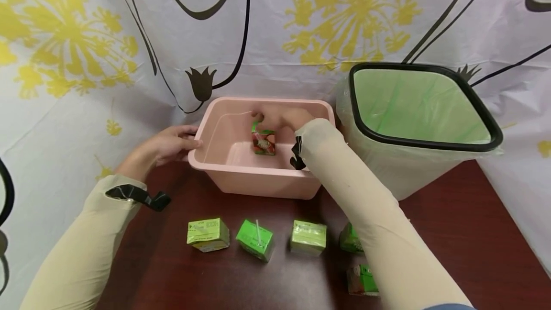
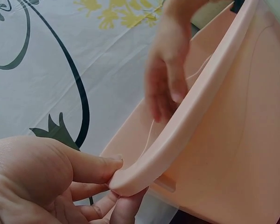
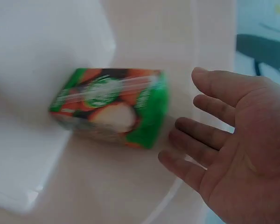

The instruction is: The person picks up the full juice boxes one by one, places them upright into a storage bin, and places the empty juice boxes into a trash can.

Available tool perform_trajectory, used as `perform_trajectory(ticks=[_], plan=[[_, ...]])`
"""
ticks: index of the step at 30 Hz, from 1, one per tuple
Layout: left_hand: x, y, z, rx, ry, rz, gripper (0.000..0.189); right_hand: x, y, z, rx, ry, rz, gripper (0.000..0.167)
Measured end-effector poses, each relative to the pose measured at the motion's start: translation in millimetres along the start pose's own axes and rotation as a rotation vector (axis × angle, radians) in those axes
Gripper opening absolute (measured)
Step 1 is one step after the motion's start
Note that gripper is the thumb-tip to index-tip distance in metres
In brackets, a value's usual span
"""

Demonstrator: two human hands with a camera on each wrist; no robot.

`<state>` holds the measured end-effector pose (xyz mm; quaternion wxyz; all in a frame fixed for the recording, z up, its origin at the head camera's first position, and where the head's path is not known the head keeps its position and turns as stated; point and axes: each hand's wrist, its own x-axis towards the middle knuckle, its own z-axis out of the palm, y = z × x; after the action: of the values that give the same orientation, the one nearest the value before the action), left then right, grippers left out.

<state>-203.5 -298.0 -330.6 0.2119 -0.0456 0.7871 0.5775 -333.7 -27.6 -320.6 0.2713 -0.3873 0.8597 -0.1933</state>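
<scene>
My left hand pinches the rim of a pink plastic basin at its left side, the thumb on top and fingers beneath, as the left wrist view shows up close. Inside the basin is a red and green juice box with a straw in clear wrap along its side. Over it, within the basin, is my right hand. In the right wrist view that hand's fingers are spread and loosely bent, apart from the juice box, with nothing in the palm.
In front of the basin stand several juice boxes: a yellow-green one, a bright green one with a straw, and a pale one. Others are partly hidden by my right sleeve. A lined bin with a black rim stands right of the basin.
</scene>
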Motion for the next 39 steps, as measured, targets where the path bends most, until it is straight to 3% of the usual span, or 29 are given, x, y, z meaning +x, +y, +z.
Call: perform_trajectory(ticks=[3,11,15,23,29,33,39], plan=[[0.1,0.4,1.1,0.004,0.000,-0.004,0.063,-5.4,-16,-8,-0.107,0.018,0.001,0.056],[-2.5,1.3,1.1,0.023,0.006,-0.016,0.065,-32.7,-64,-11,-0.425,0.052,-0.042,0.064],[-3.3,0.2,0.8,0.016,-0.005,-0.015,0.065,-56.7,-80,-4,-0.505,0.035,-0.071,0.070],[-4.1,1.1,0.2,0.040,-0.001,-0.016,0.066,-119.9,-87,5,-0.541,0.083,-0.256,0.079],[-3.4,1.6,0.5,0.043,-0.007,-0.015,0.067,-171.7,-71,17,-0.448,0.140,-0.384,0.074],[-3.0,1.7,1.2,0.042,-0.011,-0.011,0.066,-206.1,-56,29,-0.368,0.166,-0.387,0.077],[-2.4,2.4,1.4,0.051,-0.010,-0.021,0.066,-257.2,-37,47,-0.281,0.169,-0.310,0.078]])
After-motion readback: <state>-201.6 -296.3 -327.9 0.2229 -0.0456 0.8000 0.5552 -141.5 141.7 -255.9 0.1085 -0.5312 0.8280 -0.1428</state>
